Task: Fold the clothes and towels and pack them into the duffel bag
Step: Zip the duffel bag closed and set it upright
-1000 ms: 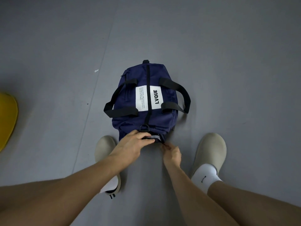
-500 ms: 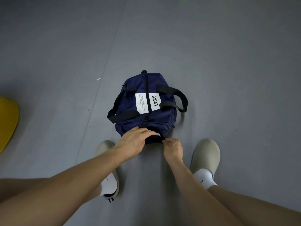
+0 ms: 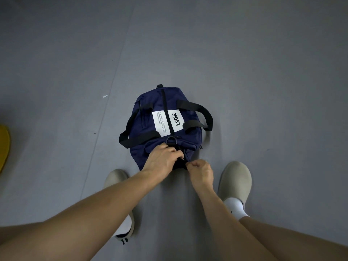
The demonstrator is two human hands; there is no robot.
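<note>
A navy duffel bag (image 3: 150,119) with black handles and a white LVQUE label lies on the grey floor, its top zipper running away from me and looking shut along its length. My left hand (image 3: 162,160) grips the bag's near end, fingers curled over the fabric. My right hand (image 3: 200,171) pinches something small at the bag's near end, apparently the zipper pull; the pull itself is hidden by my fingers. No loose clothes or towels show.
My two feet in beige slip-on shoes, the left shoe (image 3: 115,178) and the right shoe (image 3: 235,179), stand either side of the bag's near end. A yellow object (image 3: 3,146) shows at the left edge. Grey floor (image 3: 244,72) stretches all around.
The view has shifted a little, so the bag sits higher and farther from me. Both hands have stayed at the bag's near end; my right hand has come slightly toward me.
</note>
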